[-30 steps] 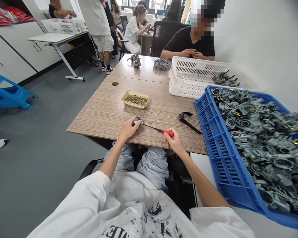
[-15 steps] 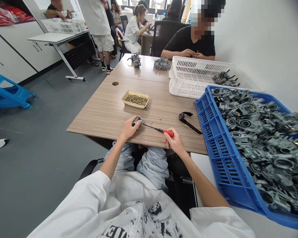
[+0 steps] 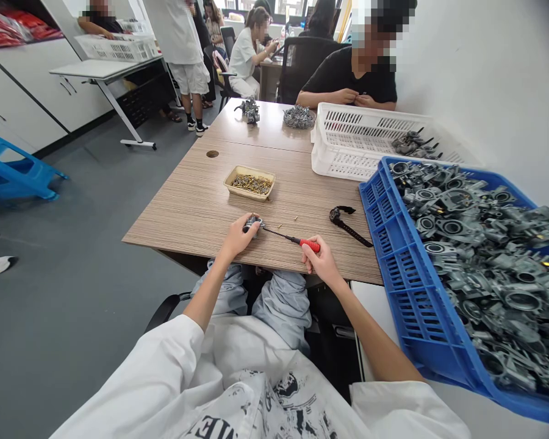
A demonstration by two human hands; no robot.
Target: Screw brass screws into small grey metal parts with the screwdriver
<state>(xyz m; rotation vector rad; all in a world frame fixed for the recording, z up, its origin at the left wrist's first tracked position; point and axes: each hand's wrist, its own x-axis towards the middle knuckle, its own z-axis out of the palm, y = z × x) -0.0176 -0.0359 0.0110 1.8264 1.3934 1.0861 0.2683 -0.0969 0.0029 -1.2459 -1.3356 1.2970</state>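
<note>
Near the front edge of the wooden table (image 3: 187, 207), my left hand (image 3: 238, 236) grips a small grey metal part (image 3: 255, 224). My right hand (image 3: 319, 259) is closed around the red handle of a screwdriver (image 3: 310, 245), whose dark shaft points left and meets the metal part. Two small brass pieces lie just beyond the shaft, one brass piece (image 3: 279, 225) closer to it and another brass piece (image 3: 296, 217) farther back. Behind my hands sits a cream tray (image 3: 249, 194) of small brass pieces.
A black watch (image 3: 348, 228) lies right of my hands. Beyond it stand a blue crate (image 3: 393, 268) heaped with metal parts and a white crate (image 3: 343, 160). Farther back are a metal assembly (image 3: 250, 111), a pile of small parts (image 3: 298, 117) and a seated person (image 3: 352, 79).
My hands, the metal part and the screwdriver look practically unmoved. At the back left, a person's arm has shifted beside the white basket.
</note>
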